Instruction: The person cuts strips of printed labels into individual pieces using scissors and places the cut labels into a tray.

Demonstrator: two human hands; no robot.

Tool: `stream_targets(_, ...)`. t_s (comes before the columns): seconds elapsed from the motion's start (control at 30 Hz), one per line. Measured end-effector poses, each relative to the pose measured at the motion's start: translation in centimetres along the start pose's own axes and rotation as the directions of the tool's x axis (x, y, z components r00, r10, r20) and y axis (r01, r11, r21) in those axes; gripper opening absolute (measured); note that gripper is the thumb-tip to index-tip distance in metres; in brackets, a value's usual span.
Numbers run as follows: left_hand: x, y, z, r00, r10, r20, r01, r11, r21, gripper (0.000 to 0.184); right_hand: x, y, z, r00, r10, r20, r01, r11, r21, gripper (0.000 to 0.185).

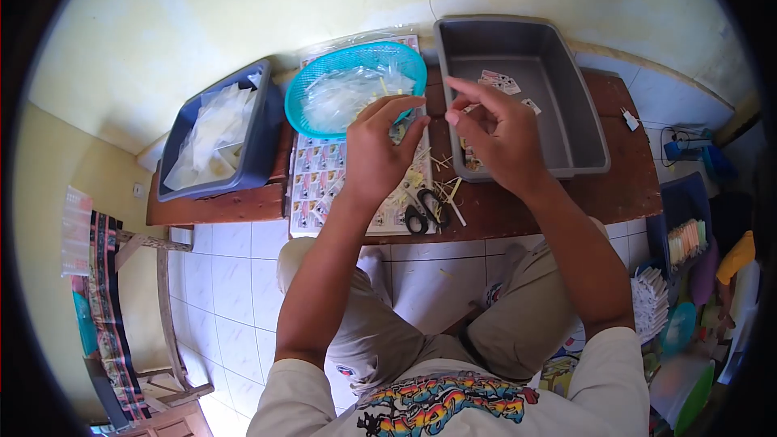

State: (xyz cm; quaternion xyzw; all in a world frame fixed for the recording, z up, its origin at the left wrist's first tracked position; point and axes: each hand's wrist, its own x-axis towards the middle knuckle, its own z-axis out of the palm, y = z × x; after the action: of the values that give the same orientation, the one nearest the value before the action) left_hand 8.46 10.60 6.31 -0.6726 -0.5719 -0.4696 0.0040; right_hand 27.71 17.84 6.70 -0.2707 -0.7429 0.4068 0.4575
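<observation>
Both hands are raised over the brown wooden table (623,154), a short way apart. My left hand (380,142) is in front of the teal basket (295,105) of clear plastic pieces (348,93), its thumb and fingers apart and nothing visible between them. My right hand (502,129) is over the left side of the grey tub (595,133), thumb and index finger apart; its other fingers curl inward. Small printed cards (499,82) lie in the tub. Below my left hand are printed sheets (320,158), pale strips (456,192) and black-handled scissors (417,219).
A blue-grey tub (263,142) of translucent bags (212,133) stands at the left. On the table's right lies a small white item (630,120). Another person's arm (726,299) shows at the far right, near a dark blue crate (665,194).
</observation>
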Motion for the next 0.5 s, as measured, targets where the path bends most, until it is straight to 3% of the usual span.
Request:
stream_targets(0.13,-2.4,-1.1,-3.5,0.998,-0.067,-0.013,0.068,0.997,0.033,0.025,-0.6,-0.8,4.1,0.992,-0.106,0.065,0.102,0.993,0.060,0.039)
stream_targets(0.27,-5.1,-2.3,-6.2,0.994,-0.088,-0.059,0.091,0.995,0.051,0.023,-0.8,-0.9,7.5,0.982,-0.127,0.143,0.128,0.992,0.002,0.040)
stream_targets(0.5,-10.2,-5.2,-7.9,0.975,-0.212,-0.073,0.216,0.975,0.058,0.028,-2.3,1.6,11.8,0.976,-0.072,0.207,0.097,0.989,-0.111,0.040)
